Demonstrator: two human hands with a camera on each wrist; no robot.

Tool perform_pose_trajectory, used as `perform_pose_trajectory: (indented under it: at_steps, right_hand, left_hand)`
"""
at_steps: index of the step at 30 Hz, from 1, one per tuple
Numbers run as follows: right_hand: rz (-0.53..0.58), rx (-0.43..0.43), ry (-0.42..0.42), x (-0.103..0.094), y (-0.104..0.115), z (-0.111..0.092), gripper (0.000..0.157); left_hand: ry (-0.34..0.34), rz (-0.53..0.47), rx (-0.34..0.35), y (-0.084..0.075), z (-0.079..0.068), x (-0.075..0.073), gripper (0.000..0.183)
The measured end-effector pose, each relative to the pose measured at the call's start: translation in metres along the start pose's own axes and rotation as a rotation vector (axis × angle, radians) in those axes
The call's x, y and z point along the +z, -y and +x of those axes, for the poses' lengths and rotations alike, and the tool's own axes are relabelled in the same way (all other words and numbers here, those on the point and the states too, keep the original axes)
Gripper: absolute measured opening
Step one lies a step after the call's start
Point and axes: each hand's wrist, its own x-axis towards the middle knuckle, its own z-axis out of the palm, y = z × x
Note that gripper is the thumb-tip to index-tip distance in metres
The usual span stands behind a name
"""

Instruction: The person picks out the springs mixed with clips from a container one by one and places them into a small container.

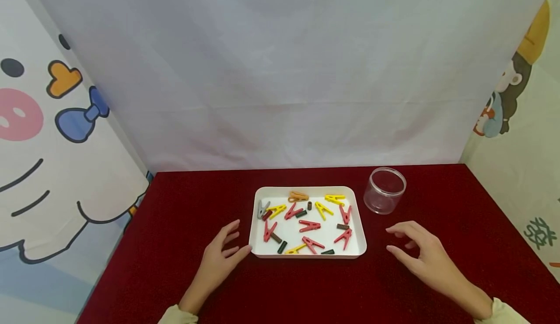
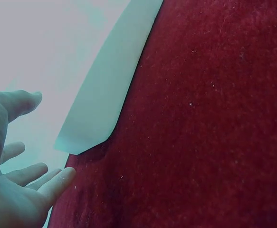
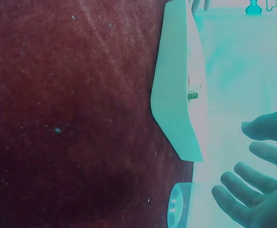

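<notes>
White tray (image 1: 275, 196): set flat on the red cloth (image 1: 197, 197), between left hand (image 1: 220, 256) and right hand (image 1: 420, 251); shallow, rectangular, with rounded corners and low sloping walls
Left grasp: fingers spread and extended, thumb standing well apart, nothing held; thumb tip right at the near left corner of the tray, contact impossible to make out
Right grasp: fingers slightly bent, wide gap to the thumb, nothing held; to the right of the tray and apart from it
Red clips (image 1: 309, 226): six, scattered from the left part of the tray to its right wall, their two arms splayed in a V, turned every way
Yellow clips (image 1: 323, 211): four, two toward the far right, one at the left, one by the near wall
Single colours: an orange clip (image 1: 298, 196) at the far wall, a grey clip (image 1: 263, 209) in the far left part
Ribbed cylinders (image 1: 282, 247): seven short pieces, dark green, brown and dark red, lying among the clips, one brown piece seemingly upright
Clear jar (image 1: 385, 191): round, transparent, beyond the right hand and just beside the tray
Backdrop: white sheet (image 1: 280, 71) behind, cartoon panels (image 1: 22, 115) at both sides
</notes>
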Motion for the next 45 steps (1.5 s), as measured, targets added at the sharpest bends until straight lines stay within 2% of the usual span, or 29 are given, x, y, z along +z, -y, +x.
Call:
perform_pose_trajectory:
  at_steps: [6, 12, 14, 23, 35, 45]
  right_hand:
    - [0.03, -0.03, 0.003, 0.006, 0.0, 0.007, 0.041]
    - [0.056, -0.051, 0.011, 0.012, -0.001, 0.012, 0.039]
    - [0.063, -0.048, 0.02, 0.014, -0.001, 0.014, 0.039]
    - [0.092, -0.073, 0.033, 0.022, -0.002, 0.022, 0.034]
    - [0.134, -0.058, 0.099, 0.03, -0.001, 0.03, 0.034]
    - [0.145, -0.066, 0.13, 0.039, 0.001, 0.039, 0.034]
  left_hand:
    - [0.017, -0.061, -0.008, -0.002, 0.002, 0.004, 0.069]
    - [0.04, -0.097, -0.03, -0.025, 0.001, 0.005, 0.067]
    - [0.044, -0.113, -0.028, -0.028, 0.002, 0.006, 0.068]
    - [0.064, -0.099, -0.035, -0.002, 0.01, 0.018, 0.073]
    - [0.068, -0.035, -0.038, 0.003, 0.012, 0.022, 0.078]
    - [0.071, -0.051, -0.049, 0.003, 0.015, 0.023, 0.079]
